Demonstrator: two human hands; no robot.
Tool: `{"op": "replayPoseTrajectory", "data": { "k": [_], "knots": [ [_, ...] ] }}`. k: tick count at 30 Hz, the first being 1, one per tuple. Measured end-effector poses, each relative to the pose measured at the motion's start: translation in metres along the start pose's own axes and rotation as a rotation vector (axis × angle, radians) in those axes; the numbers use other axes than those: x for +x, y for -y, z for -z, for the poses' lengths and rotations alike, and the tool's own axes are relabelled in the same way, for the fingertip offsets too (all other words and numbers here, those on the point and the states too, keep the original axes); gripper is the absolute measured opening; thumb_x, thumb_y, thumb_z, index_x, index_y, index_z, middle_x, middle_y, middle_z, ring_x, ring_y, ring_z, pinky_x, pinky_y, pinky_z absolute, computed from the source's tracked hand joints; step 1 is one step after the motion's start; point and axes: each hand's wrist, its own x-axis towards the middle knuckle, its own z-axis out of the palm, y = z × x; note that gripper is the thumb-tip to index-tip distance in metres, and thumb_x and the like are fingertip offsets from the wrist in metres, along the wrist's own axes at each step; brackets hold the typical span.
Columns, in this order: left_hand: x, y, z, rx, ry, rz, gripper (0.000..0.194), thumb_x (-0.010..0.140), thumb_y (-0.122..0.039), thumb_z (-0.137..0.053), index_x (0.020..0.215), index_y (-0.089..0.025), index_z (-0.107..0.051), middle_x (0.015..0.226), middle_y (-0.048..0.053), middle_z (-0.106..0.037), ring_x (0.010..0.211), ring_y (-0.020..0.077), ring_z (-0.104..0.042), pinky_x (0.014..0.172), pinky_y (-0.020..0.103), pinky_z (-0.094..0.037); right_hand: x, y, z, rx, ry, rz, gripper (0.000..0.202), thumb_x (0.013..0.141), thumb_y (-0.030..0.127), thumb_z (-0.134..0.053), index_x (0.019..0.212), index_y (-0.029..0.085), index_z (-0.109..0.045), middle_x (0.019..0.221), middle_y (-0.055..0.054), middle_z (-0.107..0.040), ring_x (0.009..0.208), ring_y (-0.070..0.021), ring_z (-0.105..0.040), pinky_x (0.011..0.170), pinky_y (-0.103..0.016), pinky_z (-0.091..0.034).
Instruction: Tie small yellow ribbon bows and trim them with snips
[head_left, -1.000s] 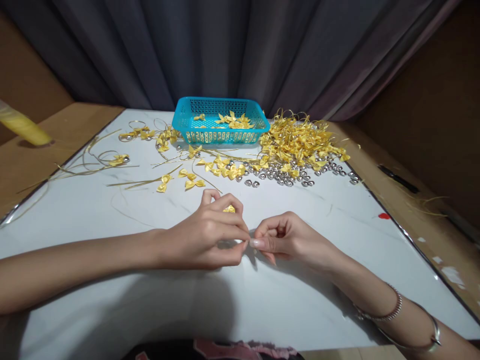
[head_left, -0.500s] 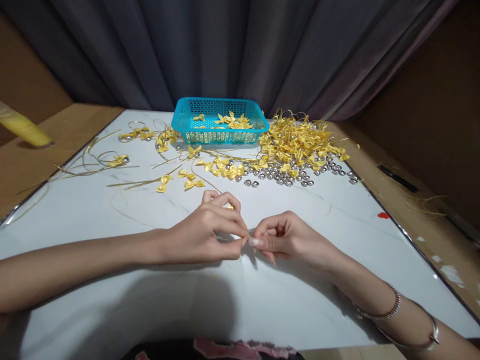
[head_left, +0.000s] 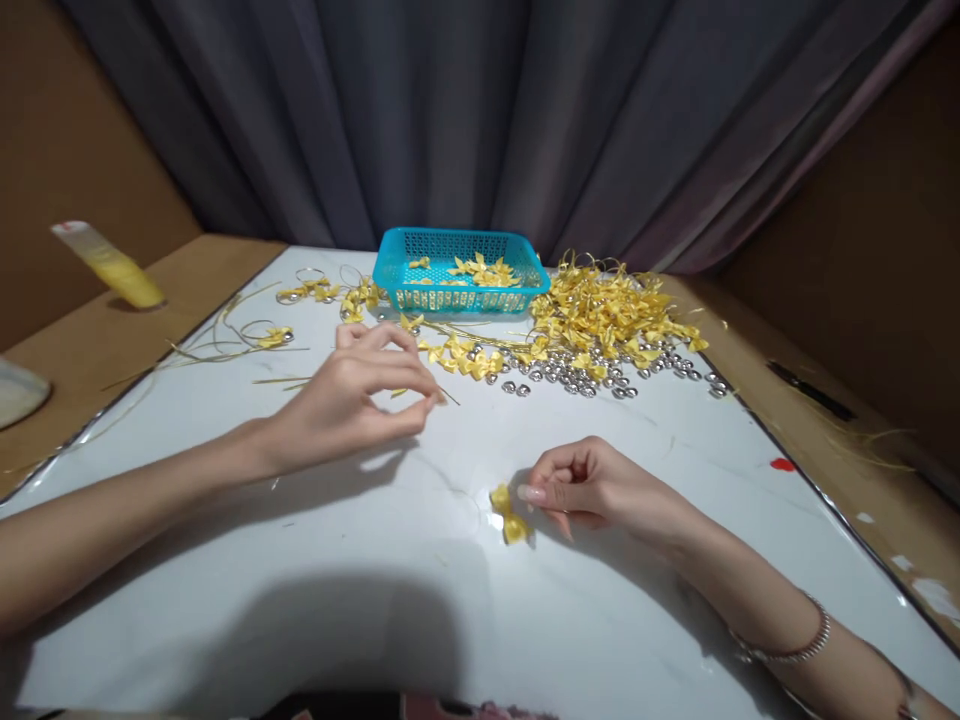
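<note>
My right hand (head_left: 581,490) is closed in a pinch at the edge of a small yellow ribbon bow (head_left: 513,527), just above the white tabletop. Up and to the left, my left hand (head_left: 371,390) pinches thumb and forefinger together. Whatever lies between those fingertips is too small to make out. A short piece of thin gold cord (head_left: 451,397) shows beside them. Behind the hands runs a row of yellow bows (head_left: 469,355). Silver heart-shaped pieces (head_left: 562,372) lie scattered to the right of that row.
A blue plastic basket (head_left: 386,285) holding yellow bows stands at the back. Beside it is a large heap of yellow bows with gold cords (head_left: 600,305). A tube with yellow contents (head_left: 124,275) is at the left; a black pen-like object (head_left: 810,390) lies right.
My hands have parted: the left has moved up and left, while the right stays near the middle. A yellow bow now shows at the right fingertips. The view has shifted slightly.
</note>
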Motion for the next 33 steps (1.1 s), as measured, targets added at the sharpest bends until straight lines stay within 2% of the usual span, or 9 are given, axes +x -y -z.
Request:
{"op": "replayPoseTrajectory", "data": {
  "k": [4,7,12,16,20,24,28,31,33],
  "knots": [
    [-0.029,0.023,0.030,0.107,0.004,0.089,0.016,0.079,-0.031,-0.054,0.073,-0.025,-0.068,0.075,-0.001,-0.069,0.088,0.0223,-0.053,0.086,0.041,-0.026,-0.006,0.011,0.005,-0.064,0.012,-0.036,0.027,0.066,0.036,-0.073,0.063,0.013,-0.060,0.045,0.003,-0.052,0.035,-0.0017,-0.026,0.035,-0.020,-0.010],
    [-0.053,0.037,0.044,0.156,-0.004,0.151,0.017,0.078,-0.035,-0.053,0.073,-0.027,-0.068,0.077,-0.001,-0.069,0.087,0.0224,-0.053,0.084,0.040,-0.026,-0.009,0.018,0.005,-0.117,0.014,-0.065,0.030,0.066,0.040,-0.073,0.061,0.014,-0.058,0.045,0.003,-0.052,0.036,-0.0019,-0.025,0.035,-0.020,-0.009],
    [-0.082,0.062,0.053,0.220,-0.007,0.254,0.018,0.078,-0.034,-0.054,0.072,-0.026,-0.068,0.079,0.000,-0.070,0.090,0.0228,-0.053,0.085,0.041,-0.023,-0.007,0.025,0.008,-0.189,0.032,-0.096,0.032,0.066,0.042,-0.073,0.061,0.015,-0.057,0.045,0.003,-0.050,0.034,-0.0018,-0.023,0.035,-0.021,-0.008],
    [-0.096,0.082,0.060,0.234,0.058,0.359,0.020,0.077,-0.039,-0.055,0.071,-0.024,-0.068,0.080,0.000,-0.070,0.093,0.0237,-0.052,0.089,0.042,-0.022,-0.001,0.026,0.012,-0.241,0.055,-0.092,0.031,0.071,0.040,-0.070,0.061,0.015,-0.056,0.046,0.003,-0.052,0.033,-0.0013,-0.025,0.036,-0.021,-0.011],
    [-0.104,0.098,0.063,0.216,0.112,0.422,0.021,0.080,-0.037,-0.053,0.078,-0.023,-0.069,0.086,0.003,-0.070,0.097,0.0244,-0.051,0.089,0.043,-0.025,0.006,0.023,0.012,-0.281,0.065,-0.065,0.031,0.073,0.042,-0.068,0.063,0.015,-0.058,0.048,0.001,-0.054,0.033,-0.0016,-0.028,0.038,-0.022,-0.014],
    [-0.105,0.109,0.060,0.131,0.141,0.392,0.026,0.085,-0.037,-0.048,0.084,-0.022,-0.068,0.093,0.005,-0.068,0.098,0.0212,-0.052,0.090,0.038,-0.032,0.009,0.019,0.012,-0.289,0.028,-0.065,0.035,0.071,0.046,-0.069,0.059,0.015,-0.057,0.047,0.001,-0.053,0.033,-0.0022,-0.027,0.039,-0.023,-0.015],
    [-0.094,0.111,0.062,0.153,0.142,0.373,0.028,0.086,-0.034,-0.047,0.100,-0.020,-0.066,0.110,0.008,-0.065,0.112,0.0246,-0.046,0.099,0.046,-0.025,0.005,0.023,0.016,-0.305,0.012,-0.077,0.033,0.072,0.045,-0.068,0.062,0.015,-0.060,0.050,0.000,-0.056,0.033,-0.0021,-0.029,0.040,-0.023,-0.015],
    [-0.067,0.093,0.066,0.095,0.126,0.329,0.034,0.086,-0.032,-0.044,0.112,-0.018,-0.060,0.122,0.010,-0.059,0.120,0.0249,-0.041,0.103,0.047,-0.023,-0.001,0.037,0.020,-0.357,0.022,-0.073,0.030,0.073,0.045,-0.068,0.067,0.016,-0.063,0.052,-0.001,-0.057,0.033,-0.0023,-0.030,0.039,-0.023,-0.014],
    [-0.041,0.069,0.062,-0.097,0.182,0.290,0.037,0.088,-0.037,-0.043,0.118,-0.020,-0.056,0.126,0.007,-0.055,0.119,0.0216,-0.044,0.103,0.041,-0.027,-0.004,0.054,0.020,-0.401,0.017,-0.051,0.028,0.072,0.045,-0.069,0.070,0.017,-0.065,0.052,-0.002,-0.057,0.033,-0.0029,-0.030,0.038,-0.024,-0.013]
  ]
}}
